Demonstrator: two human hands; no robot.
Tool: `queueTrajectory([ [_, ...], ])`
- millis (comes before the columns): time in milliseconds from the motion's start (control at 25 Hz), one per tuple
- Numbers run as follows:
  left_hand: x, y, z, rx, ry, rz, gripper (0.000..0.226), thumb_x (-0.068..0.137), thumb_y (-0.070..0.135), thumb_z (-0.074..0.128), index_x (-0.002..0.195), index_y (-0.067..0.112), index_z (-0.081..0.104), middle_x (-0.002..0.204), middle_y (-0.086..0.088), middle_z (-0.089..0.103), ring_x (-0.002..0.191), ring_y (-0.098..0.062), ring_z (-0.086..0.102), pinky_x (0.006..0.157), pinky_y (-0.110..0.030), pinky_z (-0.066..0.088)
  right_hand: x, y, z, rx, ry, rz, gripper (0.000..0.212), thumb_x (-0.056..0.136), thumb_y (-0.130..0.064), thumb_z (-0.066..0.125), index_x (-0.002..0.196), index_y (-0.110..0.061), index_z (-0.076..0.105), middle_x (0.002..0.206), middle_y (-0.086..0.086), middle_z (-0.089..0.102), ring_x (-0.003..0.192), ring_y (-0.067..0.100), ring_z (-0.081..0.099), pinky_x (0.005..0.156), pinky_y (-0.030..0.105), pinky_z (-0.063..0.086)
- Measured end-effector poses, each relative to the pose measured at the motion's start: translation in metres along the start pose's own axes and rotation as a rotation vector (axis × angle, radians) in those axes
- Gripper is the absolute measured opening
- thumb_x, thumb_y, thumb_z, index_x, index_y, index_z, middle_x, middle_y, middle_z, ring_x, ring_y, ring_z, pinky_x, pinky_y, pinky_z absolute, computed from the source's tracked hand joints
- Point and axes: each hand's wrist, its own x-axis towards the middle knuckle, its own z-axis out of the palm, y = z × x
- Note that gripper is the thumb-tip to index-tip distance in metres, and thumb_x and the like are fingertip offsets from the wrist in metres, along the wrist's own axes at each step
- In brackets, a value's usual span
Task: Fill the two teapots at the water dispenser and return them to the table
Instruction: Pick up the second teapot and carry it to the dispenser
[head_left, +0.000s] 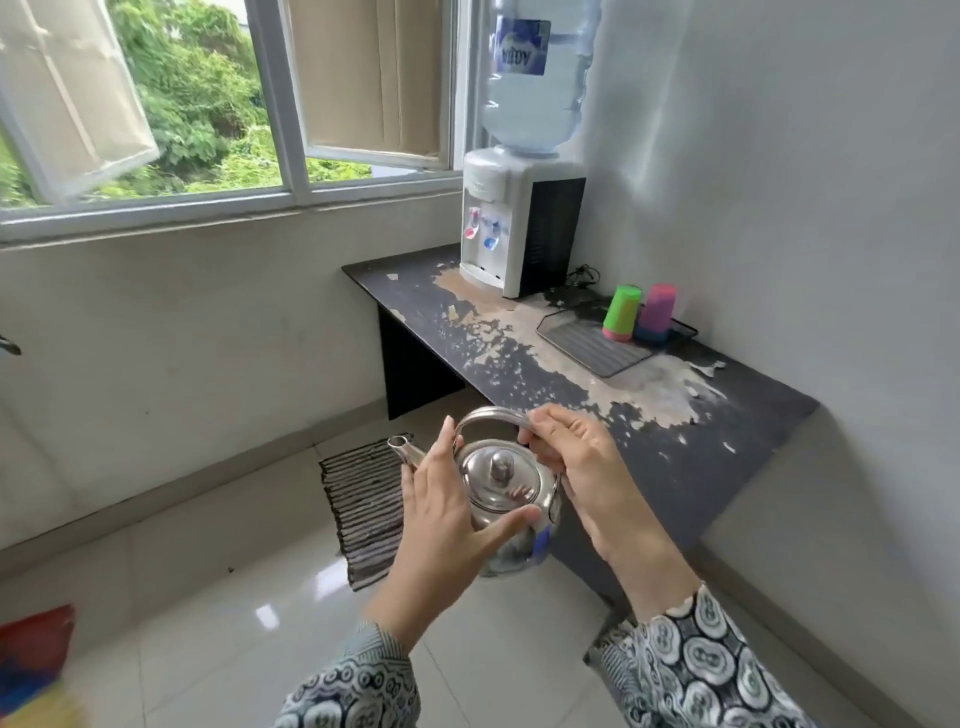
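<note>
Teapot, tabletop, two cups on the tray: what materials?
Teapot: polished metal, likely stainless steel; mirror reflections on lid and body.
Tabletop: dark laminate or veneer over a board, probably; the skin has flaked off to pale patches.
Cups: likely plastic; opaque bright green and pink, matte.

The left hand (447, 514) covers the near left side of the shiny steel teapot (501, 486), so the spout's base is hidden. The clear blue water bottle (535, 78) atop the white dispenser is cut off by the top edge. Its label print is too blurred to read. A red, blue and yellow object (31, 670) at the lower left corner is blurred and cropped beyond telling. The patterned sleeves (696, 670) run off the bottom edge.
</note>
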Motion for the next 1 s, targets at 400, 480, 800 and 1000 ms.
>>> queueTrajectory([
  [400,0.249,-0.125,-0.026,-0.118,-0.116,0.027,0.117,0.062,0.068,0.062,0.147,0.023,-0.005,0.153,0.003,0.018,0.138,-0.003,0.015,0.114,-0.02,0.012,0.257,0.029,0.055,0.018,0.106,0.059,0.025,0.093,-0.021,0.048,0.076,-0.015,0.064,0.072,0.001,0.064,0.072,0.013,0.06,0.075,0.027,0.049],
  [480,0.304,-0.155,-0.019,-0.134,-0.141,0.035,0.114,0.066,0.059,0.068,0.146,0.025,-0.006,0.153,0.004,0.016,0.135,0.003,0.013,0.11,-0.012,0.009,0.316,0.042,0.055,0.02,0.112,0.071,0.024,0.094,-0.02,0.047,0.08,-0.011,0.065,0.066,-0.006,0.065,0.067,0.006,0.061,0.071,0.02,0.05],
  [800,0.482,-0.234,0.017,-0.196,-0.187,-0.055,0.116,0.058,0.072,0.062,0.146,0.028,0.0,0.152,0.005,0.021,0.14,-0.003,0.019,0.117,-0.025,0.017,0.52,0.082,0.038,0.035,0.056,0.132,0.029,0.095,-0.015,0.042,0.072,-0.01,0.058,0.04,-0.015,0.052,0.043,-0.004,0.048,0.047,0.007,0.039],
  [1000,0.575,-0.28,0.039,-0.177,-0.257,-0.109,0.117,0.056,0.074,0.061,0.145,0.029,0.001,0.153,0.003,0.024,0.14,-0.007,0.023,0.117,-0.028,0.02,0.623,0.11,0.033,-0.022,0.07,0.189,0.032,0.094,-0.015,0.043,0.065,-0.014,0.056,0.039,-0.015,0.05,0.042,-0.005,0.046,0.048,0.009,0.039],
])
